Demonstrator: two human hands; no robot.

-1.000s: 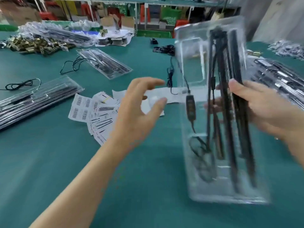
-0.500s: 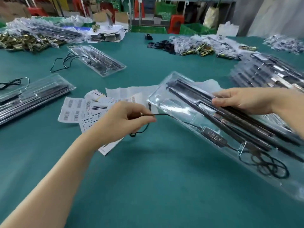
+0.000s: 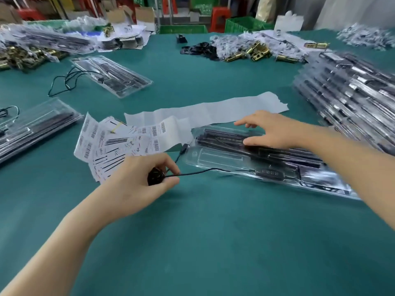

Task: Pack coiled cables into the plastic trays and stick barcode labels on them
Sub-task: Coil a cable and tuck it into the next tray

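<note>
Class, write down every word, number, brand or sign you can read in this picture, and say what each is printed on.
No text here can be read.
Barcode labels: bars and print show, but too small and blurred to read.
Button controller on the cable: the marks on its four buttons are unreadable.
Printed papers at the back: blurred.
</note>
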